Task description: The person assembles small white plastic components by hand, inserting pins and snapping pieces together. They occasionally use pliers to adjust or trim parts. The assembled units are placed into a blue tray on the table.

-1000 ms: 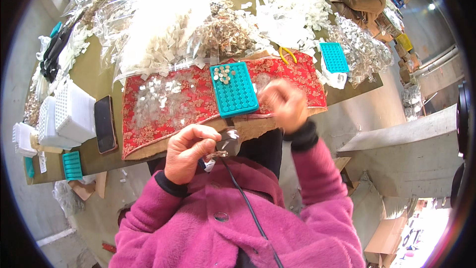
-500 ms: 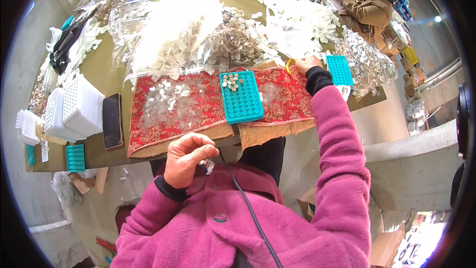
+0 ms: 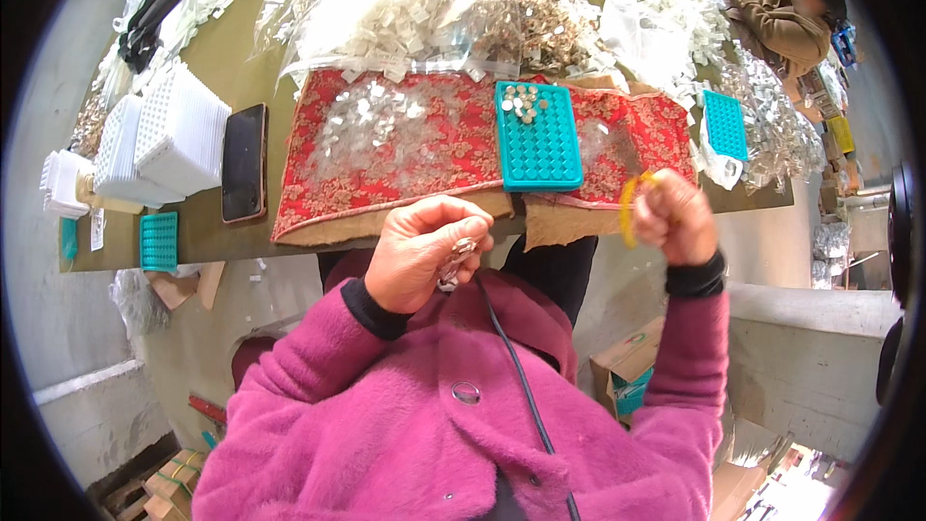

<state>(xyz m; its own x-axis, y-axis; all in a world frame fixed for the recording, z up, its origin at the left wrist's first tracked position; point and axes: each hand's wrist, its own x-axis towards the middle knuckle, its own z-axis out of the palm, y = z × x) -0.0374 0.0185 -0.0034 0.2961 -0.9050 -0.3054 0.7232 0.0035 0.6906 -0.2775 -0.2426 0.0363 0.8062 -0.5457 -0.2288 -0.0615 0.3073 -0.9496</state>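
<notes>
My left hand, in front of the table edge, is closed around a small bunch of shiny, silvery pieces; their kind is hard to make out. My right hand is closed on a yellow curved-handled tool, blurred by motion, off the right front corner of a red patterned cloth. On that cloth, between and beyond my hands, lies a teal tray with rows of round pockets. Several small round pale discs sit at its far end. Small white chips are scattered on the cloth's left part.
Heaps of clear and white small pieces cover the far table. At left are stacked white trays, a phone and a small teal tray. Another teal tray lies at right. A person sits at far right.
My right hand has come back from the far right of the cloth toward me, bringing the yellow-handled tool. My left hand stays closed on its pieces. The view has shifted.
</notes>
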